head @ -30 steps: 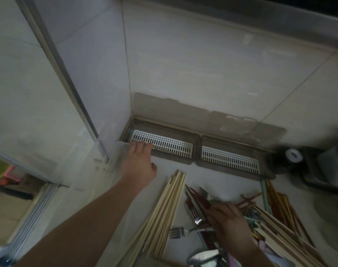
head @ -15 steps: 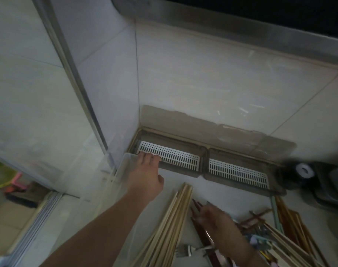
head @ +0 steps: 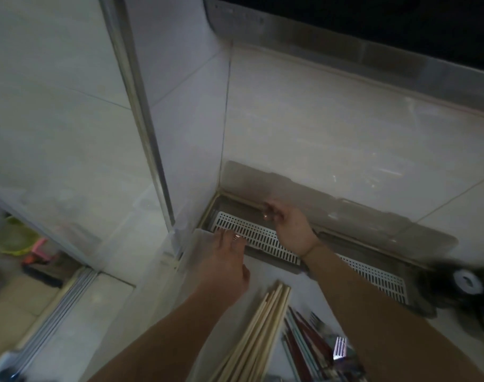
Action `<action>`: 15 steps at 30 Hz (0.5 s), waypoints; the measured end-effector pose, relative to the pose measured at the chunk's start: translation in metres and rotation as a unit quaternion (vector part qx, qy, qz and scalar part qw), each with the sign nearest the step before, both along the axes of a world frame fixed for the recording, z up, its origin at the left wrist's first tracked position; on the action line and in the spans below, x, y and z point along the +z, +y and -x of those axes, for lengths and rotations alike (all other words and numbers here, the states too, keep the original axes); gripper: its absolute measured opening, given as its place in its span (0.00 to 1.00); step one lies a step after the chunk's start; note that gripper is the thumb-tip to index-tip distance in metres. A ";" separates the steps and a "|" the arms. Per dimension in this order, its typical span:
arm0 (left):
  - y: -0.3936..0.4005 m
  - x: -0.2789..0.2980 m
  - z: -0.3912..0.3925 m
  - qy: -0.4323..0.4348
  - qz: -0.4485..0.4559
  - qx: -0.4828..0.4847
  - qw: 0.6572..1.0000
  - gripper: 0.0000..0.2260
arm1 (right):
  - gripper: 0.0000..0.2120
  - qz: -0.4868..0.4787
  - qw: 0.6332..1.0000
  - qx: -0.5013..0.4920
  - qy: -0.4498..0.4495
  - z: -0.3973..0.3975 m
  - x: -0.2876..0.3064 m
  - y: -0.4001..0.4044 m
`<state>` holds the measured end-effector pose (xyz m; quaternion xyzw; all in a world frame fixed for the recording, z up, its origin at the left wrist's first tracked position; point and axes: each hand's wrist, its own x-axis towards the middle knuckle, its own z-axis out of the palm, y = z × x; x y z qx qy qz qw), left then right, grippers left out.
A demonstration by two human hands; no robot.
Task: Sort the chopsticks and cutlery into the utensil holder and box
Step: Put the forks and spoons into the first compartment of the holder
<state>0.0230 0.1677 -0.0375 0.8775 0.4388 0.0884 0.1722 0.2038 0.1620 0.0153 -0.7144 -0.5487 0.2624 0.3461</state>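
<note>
The left hand (head: pixel 224 260) lies flat at the near left corner of the box (head: pixel 353 244), its straight fingers (head: pixel 229 236) pressed together and touching the near edge of the white slotted tray (head: pixel 260 238). This reads as bracing: the box looks like light plastic that would slide on the smooth tabletop (head: pixel 158 312) if not steadied.

To the right, the right hand (head: pixel 287 224) reaches over the same compartment toward its far wall. Its fingers (head: pixel 269 210) are curled, but blur hides whether they pinch anything, so I cannot tell.

Nearer the camera, a bundle of pale chopsticks (head: pixel 262 323) lies on the tabletop, tips pointing toward the box. They look light, stiff and smooth, apt to roll and fan apart; gathering several at mid-length would probably keep them parallel for dropping lengthwise onto the tray.

Right of them sits a tangle of darker chopsticks (head: pixel 298 337) and a metal fork (head: pixel 340 346). The fork is likely heavier and slick, best taken by its handle rather than its tines.
</note>
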 end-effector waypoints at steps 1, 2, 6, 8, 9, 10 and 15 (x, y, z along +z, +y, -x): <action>0.000 0.000 0.000 0.003 0.002 0.005 1.000 0.23 | 0.19 0.041 0.998 0.019 -0.042 0.002 -0.008 0.007; 0.000 0.000 0.000 0.009 0.007 0.008 1.000 0.23 | 0.19 0.079 0.994 0.027 -0.066 0.004 -0.016 0.012; 0.001 0.000 0.001 0.012 0.010 0.004 1.000 0.25 | 0.14 0.184 0.978 0.022 -0.100 0.008 -0.051 0.019; 0.000 0.002 0.001 0.003 0.010 0.006 1.000 0.25 | 0.16 0.188 0.976 0.013 -0.112 0.005 -0.064 0.015; 0.000 0.002 0.000 0.002 0.009 0.006 1.000 0.25 | 0.17 0.183 0.976 0.002 -0.116 0.003 -0.067 0.012; -0.001 0.002 0.000 0.001 0.005 0.007 1.000 0.24 | 0.17 0.180 0.977 -0.013 -0.112 0.002 -0.069 0.009; -0.001 0.000 -0.002 -0.002 -0.004 0.011 1.000 0.24 | 0.09 0.000 0.989 -0.082 -0.119 0.007 -0.043 -0.033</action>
